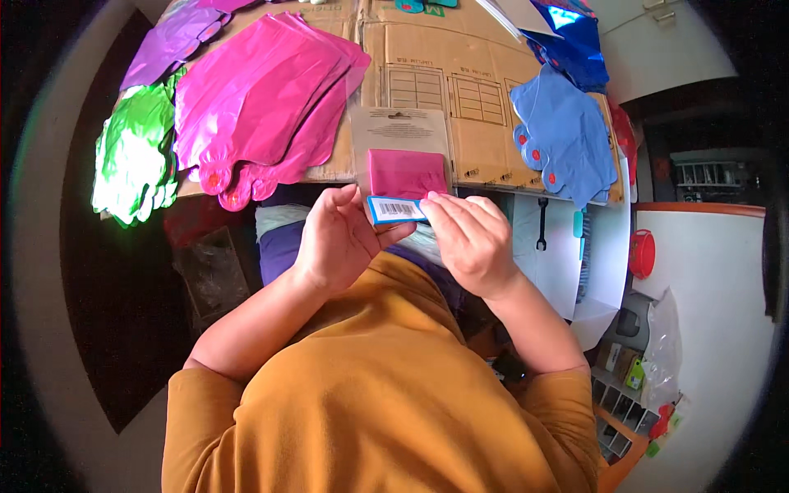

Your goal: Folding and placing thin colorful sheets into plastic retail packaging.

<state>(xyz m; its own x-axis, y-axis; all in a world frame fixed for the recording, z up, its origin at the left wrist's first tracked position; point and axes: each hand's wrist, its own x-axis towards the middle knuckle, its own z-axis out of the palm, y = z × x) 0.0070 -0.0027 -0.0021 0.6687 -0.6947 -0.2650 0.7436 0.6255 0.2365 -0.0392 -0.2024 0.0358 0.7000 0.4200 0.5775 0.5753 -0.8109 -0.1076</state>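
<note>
A small blue-bordered card (395, 210) with a barcode is pinched at its right end by the thumb and fingers of my right hand (475, 242). My left hand (339, 240) is half curled at the card's left, its fingers apart and some fingertips extending beneath the card. Directly beyond the card lies a clear plastic packet (403, 131) with a hang hole, over the front edge of the cardboard. Inside it shows a folded pink sheet (403, 171). Whether the card is joined to the packet cannot be made out.
Flat foil balloons lie on the cardboard (411, 49): a pink stack (255, 90), green ones (136, 156) and purple ones (168, 45) at left, blue ones (567, 131) at right. A black wrench (542, 223) hangs right of my right hand, near a white box (604, 287).
</note>
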